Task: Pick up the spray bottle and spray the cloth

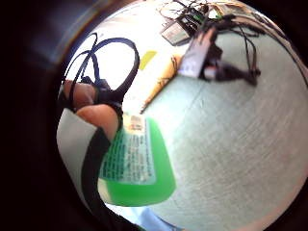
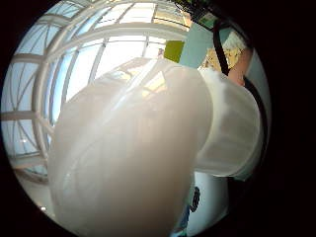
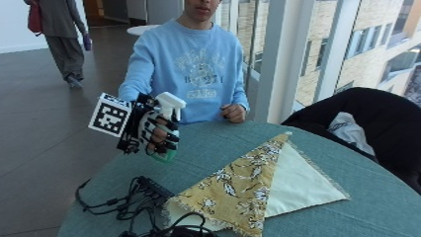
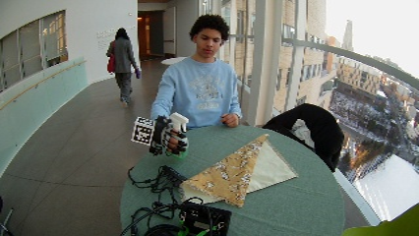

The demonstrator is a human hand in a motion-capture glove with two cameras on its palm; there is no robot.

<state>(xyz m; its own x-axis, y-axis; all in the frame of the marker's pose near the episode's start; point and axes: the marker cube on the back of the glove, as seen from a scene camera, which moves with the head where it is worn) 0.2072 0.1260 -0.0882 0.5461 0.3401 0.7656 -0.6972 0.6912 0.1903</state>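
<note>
With my grip [image 3: 158,132] wrapped round the spray bottle [image 3: 166,123], held above the worktop [image 3: 368,197], I should turn its nozzle toward the yellow floral cloth [image 3: 236,190]. Then I squeeze the trigger once it faces the fabric.

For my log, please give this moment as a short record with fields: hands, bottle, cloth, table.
right hand: gloved hand grips the spray bottle, raised above the table edge
bottle: white trigger head, green body, upright, nozzle toward the cloth side
cloth: folded cloth, yellow floral over cream, lies flat on the table
other hand: bare hand rests on the table
table: round, teal top, black cables beside the cloth
</note>
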